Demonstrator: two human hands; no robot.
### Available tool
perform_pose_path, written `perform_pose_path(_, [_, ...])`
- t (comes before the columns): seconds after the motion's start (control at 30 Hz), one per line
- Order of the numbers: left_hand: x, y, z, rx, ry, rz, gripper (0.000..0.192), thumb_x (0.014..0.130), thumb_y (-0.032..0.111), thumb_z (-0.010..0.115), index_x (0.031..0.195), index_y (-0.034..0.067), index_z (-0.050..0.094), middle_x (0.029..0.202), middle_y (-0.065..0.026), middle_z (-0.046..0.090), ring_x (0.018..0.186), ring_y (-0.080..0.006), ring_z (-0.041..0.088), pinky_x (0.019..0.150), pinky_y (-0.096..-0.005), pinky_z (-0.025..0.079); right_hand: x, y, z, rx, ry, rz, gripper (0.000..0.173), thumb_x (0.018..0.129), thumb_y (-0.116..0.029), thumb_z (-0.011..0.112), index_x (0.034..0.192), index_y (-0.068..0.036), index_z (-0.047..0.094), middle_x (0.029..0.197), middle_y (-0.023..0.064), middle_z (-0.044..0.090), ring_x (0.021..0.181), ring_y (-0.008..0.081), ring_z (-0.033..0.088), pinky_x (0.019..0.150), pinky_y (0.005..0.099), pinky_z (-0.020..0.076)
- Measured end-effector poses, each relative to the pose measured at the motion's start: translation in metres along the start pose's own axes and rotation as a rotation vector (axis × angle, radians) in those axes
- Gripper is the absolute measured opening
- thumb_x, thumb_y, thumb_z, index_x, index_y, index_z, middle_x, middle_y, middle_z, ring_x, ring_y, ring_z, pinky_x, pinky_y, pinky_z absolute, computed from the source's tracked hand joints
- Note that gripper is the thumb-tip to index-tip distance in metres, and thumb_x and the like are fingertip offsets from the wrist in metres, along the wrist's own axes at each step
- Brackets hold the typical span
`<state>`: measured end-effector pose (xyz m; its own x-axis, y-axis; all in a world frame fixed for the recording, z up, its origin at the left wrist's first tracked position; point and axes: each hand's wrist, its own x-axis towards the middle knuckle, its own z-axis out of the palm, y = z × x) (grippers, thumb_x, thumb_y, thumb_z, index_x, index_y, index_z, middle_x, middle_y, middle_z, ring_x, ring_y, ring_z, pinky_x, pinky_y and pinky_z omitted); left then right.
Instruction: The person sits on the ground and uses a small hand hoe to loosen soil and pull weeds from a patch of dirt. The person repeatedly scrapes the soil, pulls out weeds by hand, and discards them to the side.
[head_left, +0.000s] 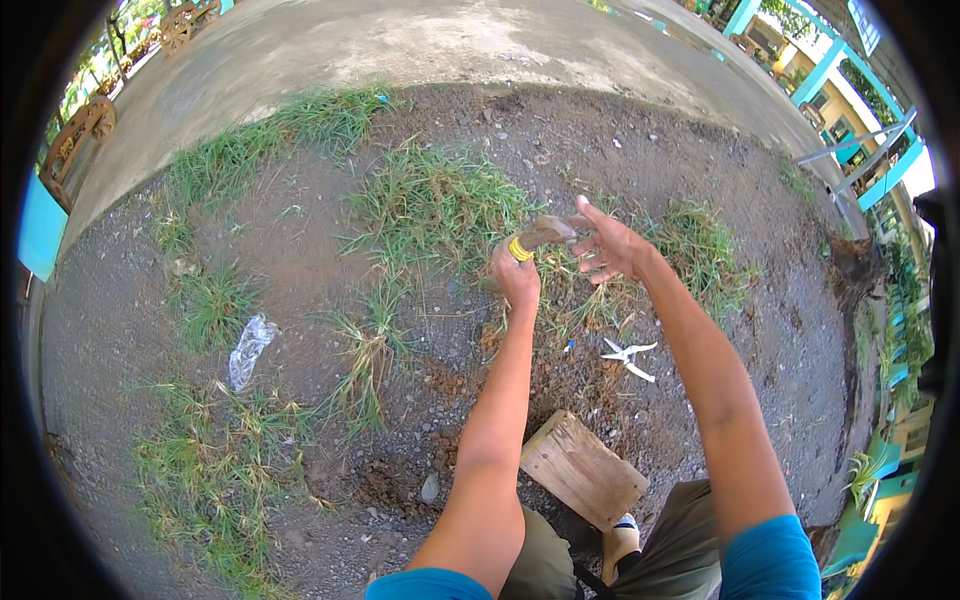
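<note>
My left hand (517, 274) is closed on the yellow-wrapped handle (520, 250) of a hand tool with a worn, brownish head (549, 231); its exact kind is not clear. Just right of that head, my right hand (609, 244) has its fingers spread, the thumb pointing up, and seems to grip nothing. Whether its fingertips touch the tool cannot be told. Both hands are over loose soil and grass clumps (442, 206). White-handled pruning shears (628, 358) lie spread on the soil below my right hand.
A wooden block (585, 469) stands near my foot (621, 546). A crumpled clear plastic bag (253, 351) lies left, among grass tufts (217, 307). A stone (430, 488) sits by dug soil. Concrete paving (450, 45) borders the dirt ahead; a metal frame (874, 154) stands at the right.
</note>
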<state>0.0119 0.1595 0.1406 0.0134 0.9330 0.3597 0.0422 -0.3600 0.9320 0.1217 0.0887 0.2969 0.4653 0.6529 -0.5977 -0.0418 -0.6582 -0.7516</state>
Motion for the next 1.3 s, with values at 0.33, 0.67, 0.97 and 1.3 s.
perform_pose_path(0.33, [0.002,-0.003,-0.006,-0.006,-0.054,-0.151,0.026,0.08,0.008,0.06,0.106,0.003,0.057,0.101,-0.0156,0.056,0.096,-0.0346,0.056,0.08,-0.0428,0.046,-0.007,-0.059,0.098,-0.934,-0.027,-0.241,0.021,0.073,-0.016,0.061,0.082,0.002,0.064,0.063,0.0156,0.062,0.051,0.0216,0.06,0.046,0.0338,0.0489])
perform_pose_path(0.67, [0.071,-0.033,-0.088,0.247,-0.33,-0.056,0.105,0.06,0.022,0.083,0.145,0.01,0.022,0.138,-0.0236,0.037,0.126,-0.0391,0.04,0.104,-0.0433,0.036,0.072,-0.082,0.078,-0.749,-0.099,-0.7,0.036,0.069,-0.025,0.073,0.099,-0.005,0.071,0.084,0.0145,0.07,0.072,0.0226,0.066,0.071,0.0362,0.0534])
perform_pose_path(0.97, [0.058,-0.1,-0.228,0.993,-1.0,-0.355,0.063,0.078,0.028,0.068,0.133,0.007,0.045,0.131,-0.0222,0.048,0.12,-0.0374,0.047,0.101,-0.0429,0.039,0.176,-0.068,0.122,-0.961,-0.028,-0.882,0.032,0.075,-0.025,0.066,0.107,-0.018,0.067,0.094,0.0117,0.069,0.085,0.0305,0.066,0.076,0.0399,0.0534])
perform_pose_path(1.3, [0.056,-0.079,-0.26,1.143,-1.095,-0.335,0.053,0.082,0.03,0.065,0.129,0.013,0.05,0.128,-0.0185,0.051,0.112,-0.0363,0.053,0.094,-0.0443,0.044,0.222,-0.126,-0.049,-1.079,0.324,-0.79,0.028,0.078,-0.024,0.065,0.105,-0.016,0.068,0.089,0.0145,0.069,0.078,0.029,0.068,0.069,0.0412,0.0546])
